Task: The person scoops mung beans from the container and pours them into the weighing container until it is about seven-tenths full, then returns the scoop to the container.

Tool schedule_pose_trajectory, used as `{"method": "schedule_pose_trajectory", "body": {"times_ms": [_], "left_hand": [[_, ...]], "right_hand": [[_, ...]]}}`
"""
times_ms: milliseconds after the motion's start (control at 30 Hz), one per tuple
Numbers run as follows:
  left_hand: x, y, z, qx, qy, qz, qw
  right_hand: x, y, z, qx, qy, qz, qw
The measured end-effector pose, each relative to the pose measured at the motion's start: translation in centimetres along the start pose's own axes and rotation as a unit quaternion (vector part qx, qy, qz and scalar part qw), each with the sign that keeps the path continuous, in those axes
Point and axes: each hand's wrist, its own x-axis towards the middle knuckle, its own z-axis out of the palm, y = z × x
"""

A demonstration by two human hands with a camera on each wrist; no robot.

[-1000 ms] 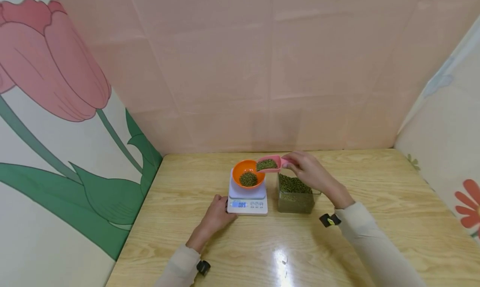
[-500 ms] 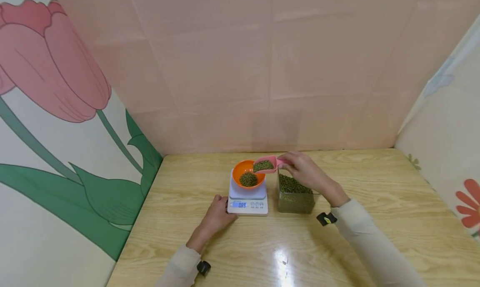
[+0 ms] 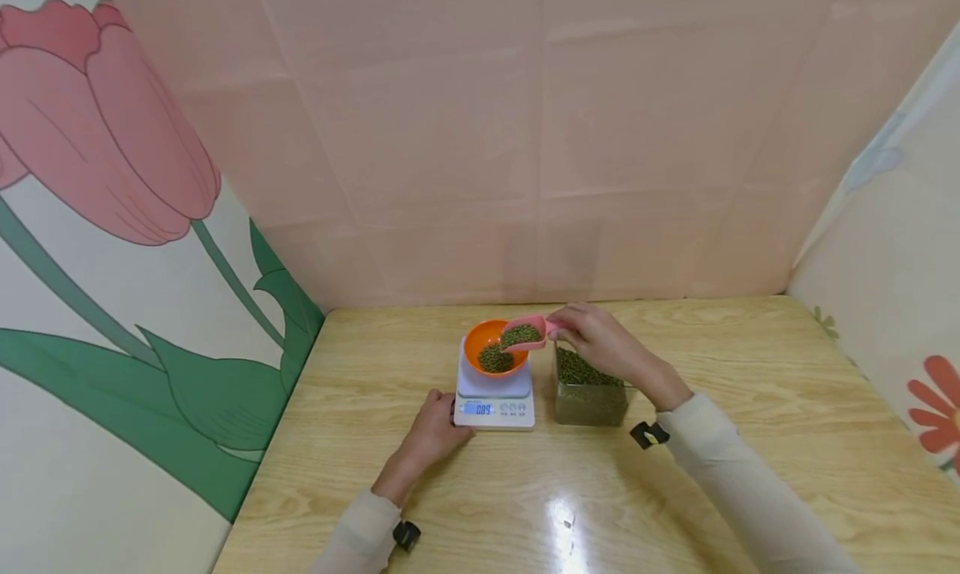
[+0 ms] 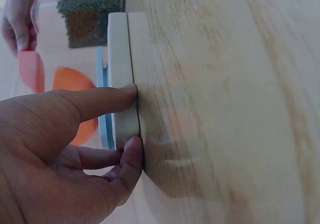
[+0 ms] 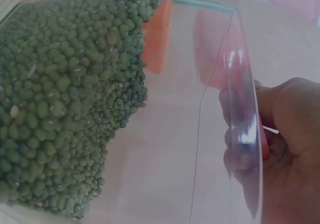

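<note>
My right hand (image 3: 606,341) pinches the handle of a pink scoop (image 3: 542,322) heaped with green mung beans. The scoop's front overlaps the right side of an orange bowl (image 3: 474,341) in the head view. A small pile of mung beans (image 3: 495,359) lies in that bowl. Under it stands a white kitchen scale (image 3: 495,386), its display (image 3: 478,409) reading about 0.89. My left hand (image 3: 435,428) holds the scale's front left corner; in the left wrist view its fingers (image 4: 131,156) and thumb (image 4: 107,101) lie against the white edge.
Right of the scale stands a clear square container (image 3: 591,407) partly filled with mung beans (image 5: 60,93), beneath my right forearm. A few tiny specks (image 3: 568,524) lie near the front of the wooden table (image 3: 360,366). A pink-covered wall (image 3: 450,182) rises behind.
My right hand has moved the loaded scoop left and slightly down, from the bowl's right rim to over the bowl. The left hand, scale and display reading stay the same.
</note>
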Motion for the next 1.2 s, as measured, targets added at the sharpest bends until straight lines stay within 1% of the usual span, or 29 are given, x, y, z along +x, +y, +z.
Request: {"method": "schedule_pose_trajectory", "body": {"times_ms": [100,333,433,800,967,1200], "left_hand": [[-0.08,0.04,-0.06,0.000,0.000,-0.001,1.0000],[-0.02,-0.04,0.00,0.005,0.001,0.000,1.0000],[-0.04,-0.03,0.01,0.005,0.000,-0.002,1.0000],[-0.11,0.05,0.03,0.001,0.002,0.007,1.0000],[-0.15,-0.09,0.13,0.001,0.004,0.010,0.9999],[-0.12,-0.12,0.05,-0.005,0.005,0.007,0.9999]], "right_hand": [[0.11,-0.09,-0.05,-0.005,0.003,-0.009,0.9999],[0.30,-0.09,-0.28,-0.017,-0.004,-0.012,0.9998],[0.38,-0.04,-0.38,-0.020,-0.009,-0.009,0.9997],[0.62,-0.01,-0.64,-0.022,-0.025,0.003,0.9994],[0.57,0.00,-0.73,-0.024,-0.025,-0.001,0.9994],[0.75,0.12,-0.89,-0.022,-0.027,0.018,0.9992]]}}
